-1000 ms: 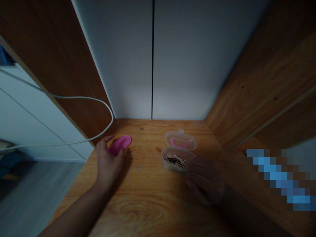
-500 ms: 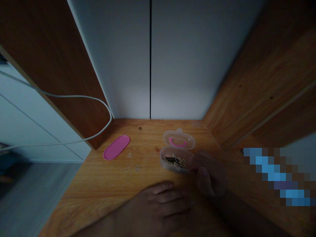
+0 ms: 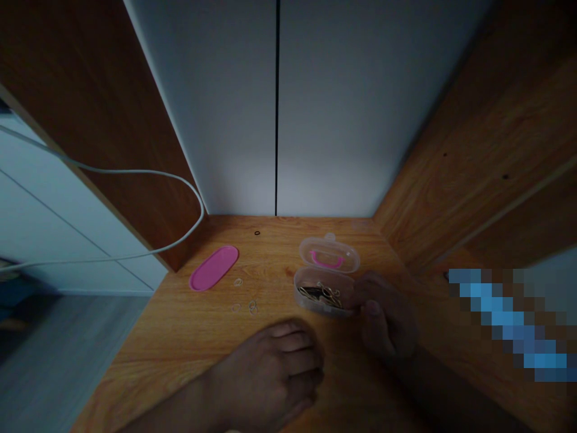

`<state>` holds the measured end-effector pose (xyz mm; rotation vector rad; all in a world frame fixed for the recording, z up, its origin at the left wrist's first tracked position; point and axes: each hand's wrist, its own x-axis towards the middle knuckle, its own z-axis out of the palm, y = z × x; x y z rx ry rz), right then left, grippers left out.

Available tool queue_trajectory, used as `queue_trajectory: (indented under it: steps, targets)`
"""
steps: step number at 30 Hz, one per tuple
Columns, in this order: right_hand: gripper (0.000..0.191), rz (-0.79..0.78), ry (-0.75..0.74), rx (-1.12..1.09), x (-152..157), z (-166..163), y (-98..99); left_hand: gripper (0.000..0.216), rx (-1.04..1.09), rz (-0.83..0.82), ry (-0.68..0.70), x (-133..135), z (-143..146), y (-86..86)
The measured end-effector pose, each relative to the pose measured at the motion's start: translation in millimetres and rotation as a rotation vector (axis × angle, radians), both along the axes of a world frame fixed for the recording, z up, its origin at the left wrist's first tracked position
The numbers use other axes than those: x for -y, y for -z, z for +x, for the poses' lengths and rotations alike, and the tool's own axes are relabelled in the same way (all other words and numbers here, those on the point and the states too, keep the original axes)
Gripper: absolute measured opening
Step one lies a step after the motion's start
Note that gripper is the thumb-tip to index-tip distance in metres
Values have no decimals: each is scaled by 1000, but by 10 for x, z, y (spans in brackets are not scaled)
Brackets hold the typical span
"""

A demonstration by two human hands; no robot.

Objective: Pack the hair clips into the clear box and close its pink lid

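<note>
A small clear plastic box (image 3: 311, 305) stands on the wooden surface, its lid (image 3: 305, 251) swung open behind it with a pink handle (image 3: 328, 263). Inside lies a jumble of rubber bands (image 3: 333, 296), some tan and some dark. My right hand (image 3: 387, 316) grips the box's right end, thumb outside and fingers over the rim. In front of the box, my left hand (image 3: 274, 373) is closed palm down over the wood; its fingers curl under, hiding whatever they may hold. Left of the box lie several loose pale rubber bands (image 3: 253, 307).
A pink oval tray (image 3: 214, 269) lies at the left, with a small dark band (image 3: 256, 233) near the back. A white cable (image 3: 201, 204) loops in from the left. White panels (image 3: 324, 120) close off the back; wooden side panels (image 3: 451, 198) flank the surface.
My left hand has drawn a little left, and its outstretched fingers have curled in. My right hand stays at the box's end. The view has shifted slightly.
</note>
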<state>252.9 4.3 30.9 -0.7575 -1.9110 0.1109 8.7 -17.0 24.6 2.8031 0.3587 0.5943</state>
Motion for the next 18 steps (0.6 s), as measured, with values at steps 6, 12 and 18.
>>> queue_trajectory:
  steps: [6, 12, 18]
  targets:
    - [31, 3, 3, 17, -4, -19, -19, 19, 70, -35, -47, 2, 25, -3]
    - [33, -41, 31, 26, -6, -7, -21, 19, 183, -117, -96, -88, -85, -18]
    - [35, -45, 34, -18, -6, -17, -9, 20, 218, -130, -312, -394, -468, -37]
